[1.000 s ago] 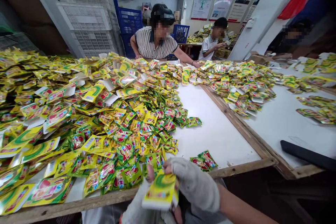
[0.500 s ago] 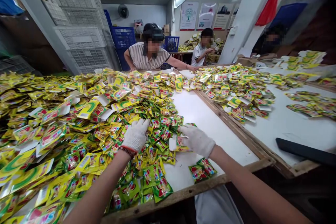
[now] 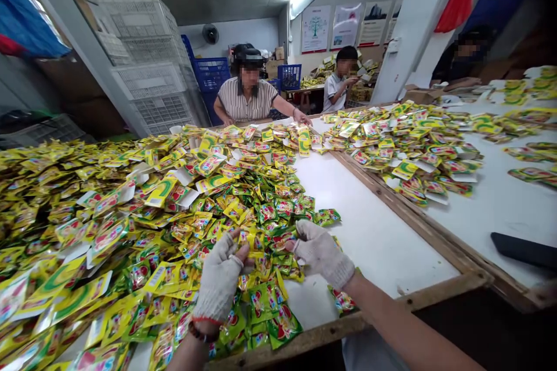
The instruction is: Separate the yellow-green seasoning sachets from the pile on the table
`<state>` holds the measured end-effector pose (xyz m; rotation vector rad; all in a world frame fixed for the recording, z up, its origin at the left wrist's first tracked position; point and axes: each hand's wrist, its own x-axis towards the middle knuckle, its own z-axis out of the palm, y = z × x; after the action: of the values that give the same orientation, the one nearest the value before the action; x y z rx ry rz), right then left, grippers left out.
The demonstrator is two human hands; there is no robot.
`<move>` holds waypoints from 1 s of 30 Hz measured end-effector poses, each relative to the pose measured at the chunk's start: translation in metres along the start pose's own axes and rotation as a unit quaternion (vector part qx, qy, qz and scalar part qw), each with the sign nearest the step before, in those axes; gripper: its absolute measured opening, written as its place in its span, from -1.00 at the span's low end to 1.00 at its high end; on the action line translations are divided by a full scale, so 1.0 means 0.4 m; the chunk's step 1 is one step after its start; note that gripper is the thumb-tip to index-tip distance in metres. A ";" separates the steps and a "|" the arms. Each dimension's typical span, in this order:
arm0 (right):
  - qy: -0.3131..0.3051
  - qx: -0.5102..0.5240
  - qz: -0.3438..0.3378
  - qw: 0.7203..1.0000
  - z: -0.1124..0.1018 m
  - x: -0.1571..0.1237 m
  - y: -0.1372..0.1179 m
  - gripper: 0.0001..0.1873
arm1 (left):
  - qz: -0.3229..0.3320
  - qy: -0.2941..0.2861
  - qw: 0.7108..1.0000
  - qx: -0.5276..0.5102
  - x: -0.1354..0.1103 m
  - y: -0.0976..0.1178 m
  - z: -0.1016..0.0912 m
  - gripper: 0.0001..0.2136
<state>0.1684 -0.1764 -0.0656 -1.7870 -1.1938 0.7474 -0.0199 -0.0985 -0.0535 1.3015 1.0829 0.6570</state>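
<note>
My left hand (image 3: 220, 275), in a white glove with bare fingertips, is over the pile of small shiny candy packets (image 3: 270, 301). Its thumb and fingers are apart, beside a yellow packet (image 3: 253, 240), and I see nothing held in them. To the right, my right hand (image 3: 324, 255), gloved the same way, has its fingers curled and its thumb drawn in over green and red packets at the pile's edge. Whatever lies between those fingertips is too small to make out. One green packet (image 3: 327, 217) lies just beyond the right hand.
Flat yellow cartons (image 3: 163, 191) cover the left heap. A wooden rail (image 3: 400, 211) divides the white tabletop (image 3: 361, 203); more cartons (image 3: 422, 145) lie beyond it. A person (image 3: 248, 93) reaches across the far side. Others sit behind. White crates (image 3: 152, 78) stand back left.
Both hands have shifted lower in view, and the left has turned with its fingers apart. The pale carton under the right hand is no longer visible there. The view has shifted slightly.
</note>
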 end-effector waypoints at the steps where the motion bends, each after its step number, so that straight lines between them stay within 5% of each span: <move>1: -0.022 0.071 0.022 0.997 0.008 -0.020 -0.005 -0.63 | -0.013 0.001 0.999 -0.033 -0.014 -0.014 0.019 -0.34; 4: -0.033 0.159 0.054 0.985 0.035 -0.059 -0.012 -0.60 | -0.038 -0.015 0.994 -0.106 -0.058 -0.041 0.072 -0.43; 9: 0.014 0.097 0.052 0.994 0.052 -0.081 0.016 -0.62 | -0.065 -0.040 0.987 -0.142 -0.098 -0.054 0.114 -0.52; 13: 0.057 0.101 0.015 0.993 0.042 -0.115 0.039 -0.62 | -0.048 -0.054 0.994 -0.086 -0.102 -0.074 0.133 -0.51; 15: 0.030 0.125 0.017 0.992 0.024 -0.135 0.047 -0.53 | -0.057 -0.088 0.994 -0.040 -0.101 -0.080 0.147 -0.51; 18: 0.014 0.146 0.059 0.987 -0.038 -0.155 0.065 -0.65 | -0.021 -0.132 0.983 0.123 -0.088 -0.065 0.177 -0.53; 21: 0.117 0.159 0.079 0.977 -0.135 -0.167 0.098 -0.68 | 0.149 -0.110 0.913 0.363 -0.046 -0.027 0.229 -0.63; 24: 0.209 0.167 0.101 0.958 -0.224 -0.183 0.129 -0.65 | 0.310 -0.093 0.776 0.541 0.015 0.007 0.303 -0.59; 27: 0.240 0.199 0.109 0.944 -0.261 -0.206 0.138 -0.61 | 0.302 -0.083 0.703 0.638 0.049 0.029 0.360 -0.51; 30: 0.224 0.247 0.096 0.938 -0.247 -0.220 0.138 -0.58 | 0.249 -0.048 0.703 0.665 0.033 0.046 0.358 -0.48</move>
<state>0.2412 -0.3002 -0.0656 -1.5410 -0.4783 0.6308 0.1174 -0.1444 -0.0506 2.9280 1.0928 0.0449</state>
